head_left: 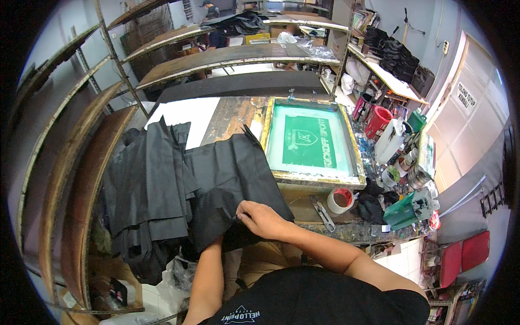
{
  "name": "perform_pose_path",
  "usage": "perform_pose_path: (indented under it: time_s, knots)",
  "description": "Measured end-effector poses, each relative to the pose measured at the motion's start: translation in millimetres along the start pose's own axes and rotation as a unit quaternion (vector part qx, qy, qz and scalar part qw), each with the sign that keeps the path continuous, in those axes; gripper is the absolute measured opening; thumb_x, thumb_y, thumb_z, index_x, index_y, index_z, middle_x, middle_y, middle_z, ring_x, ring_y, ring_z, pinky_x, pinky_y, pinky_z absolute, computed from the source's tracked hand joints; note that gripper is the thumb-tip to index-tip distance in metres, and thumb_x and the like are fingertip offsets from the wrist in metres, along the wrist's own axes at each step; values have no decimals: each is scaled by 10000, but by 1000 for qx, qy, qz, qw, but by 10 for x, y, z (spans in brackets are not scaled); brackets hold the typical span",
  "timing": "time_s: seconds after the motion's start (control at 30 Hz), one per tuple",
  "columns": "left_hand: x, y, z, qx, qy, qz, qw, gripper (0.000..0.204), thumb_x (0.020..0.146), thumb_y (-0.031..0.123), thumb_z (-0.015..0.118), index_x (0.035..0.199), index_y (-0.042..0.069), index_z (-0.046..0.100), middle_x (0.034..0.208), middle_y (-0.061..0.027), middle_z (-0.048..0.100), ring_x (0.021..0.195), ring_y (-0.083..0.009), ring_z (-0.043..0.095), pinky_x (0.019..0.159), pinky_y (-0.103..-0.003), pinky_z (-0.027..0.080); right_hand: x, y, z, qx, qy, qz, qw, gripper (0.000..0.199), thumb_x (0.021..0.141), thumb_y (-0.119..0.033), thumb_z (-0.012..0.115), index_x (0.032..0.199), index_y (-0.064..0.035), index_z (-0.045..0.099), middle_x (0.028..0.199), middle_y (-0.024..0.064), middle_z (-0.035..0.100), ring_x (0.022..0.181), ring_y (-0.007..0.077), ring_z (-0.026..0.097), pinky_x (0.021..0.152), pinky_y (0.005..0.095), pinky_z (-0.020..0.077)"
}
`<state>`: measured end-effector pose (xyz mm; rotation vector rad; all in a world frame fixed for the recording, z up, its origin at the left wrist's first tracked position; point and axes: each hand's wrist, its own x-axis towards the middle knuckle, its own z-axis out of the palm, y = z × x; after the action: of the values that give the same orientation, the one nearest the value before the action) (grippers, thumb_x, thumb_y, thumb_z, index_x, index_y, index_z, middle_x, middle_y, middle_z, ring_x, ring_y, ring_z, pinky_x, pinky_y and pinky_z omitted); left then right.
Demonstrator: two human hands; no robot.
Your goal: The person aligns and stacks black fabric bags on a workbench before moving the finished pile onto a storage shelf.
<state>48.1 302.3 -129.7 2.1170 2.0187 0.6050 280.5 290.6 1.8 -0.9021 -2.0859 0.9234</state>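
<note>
My right hand (264, 218) pinches the near edge of a black fabric piece (227, 173) spread on the worktable. My left forearm reaches up under that same edge, and the left hand itself is hidden beneath the cloth. To the left lies a rumpled stack of more black fabric (143, 189), hanging over the table's side. Just right of the spread piece sits a wooden printing screen frame (314, 179) with a green mesh (309, 142), flat on the table.
A tape roll (340, 200) and metal snips (323, 213) lie in front of the screen. A red jug (377, 122), white bottle (387, 143), jars and a green container (403, 212) crowd the right end. Drying-rack shelves (227, 57) rise behind and left. A red chair (463, 254) stands right.
</note>
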Motion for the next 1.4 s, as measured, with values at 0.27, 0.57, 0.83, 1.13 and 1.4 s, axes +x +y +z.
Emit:
perform_pose_path:
  time_s: [0.27, 0.57, 0.83, 1.13, 1.4]
  knots:
    - [-26, -93, 289, 38, 75, 71, 994, 287, 988, 268, 590, 1079, 12, 684, 1132, -253, 677, 1100, -440, 607, 988, -496, 471, 241, 24, 15, 34, 72, -5, 997, 131, 985, -112, 596, 1011, 12, 566, 946, 247, 642, 939, 444, 641, 789, 465, 501]
    - [-173, 412, -188, -88, 33, 84, 992, 264, 940, 253, 680, 1030, 11, 733, 1036, -200, 663, 1005, -409, 630, 905, -470, 494, 609, -120, -380, -81, 117, -76, 987, 126, 952, -104, 632, 1013, -1, 590, 889, 233, 668, 859, 427, 665, 733, 467, 515]
    - [-438, 616, -440, -95, -115, -58, 987, 368, 955, 297, 691, 1207, 28, 706, 1402, -256, 573, 1315, -428, 528, 1131, -468, 412, 756, -84, -483, -82, 117, -56, 988, 112, 957, -103, 641, 1008, -5, 624, 866, 216, 683, 840, 394, 686, 725, 433, 526]
    - [-334, 453, -187, -64, -9, -9, 998, 424, 943, 241, 673, 1294, 12, 616, 1424, -294, 507, 1307, -469, 490, 1104, -493, 409, 743, -123, -488, -83, 113, -67, 988, 142, 964, -128, 633, 1021, 2, 621, 888, 218, 681, 844, 394, 678, 741, 433, 519]
    - [33, 688, -316, -40, -125, -129, 983, 535, 992, 266, 600, 1455, 20, 495, 1531, -291, 422, 1417, -469, 404, 1193, -506, 325, 678, -95, -472, -62, 105, -48, 991, 139, 970, -129, 631, 1017, 1, 623, 896, 222, 685, 851, 397, 680, 743, 437, 523]
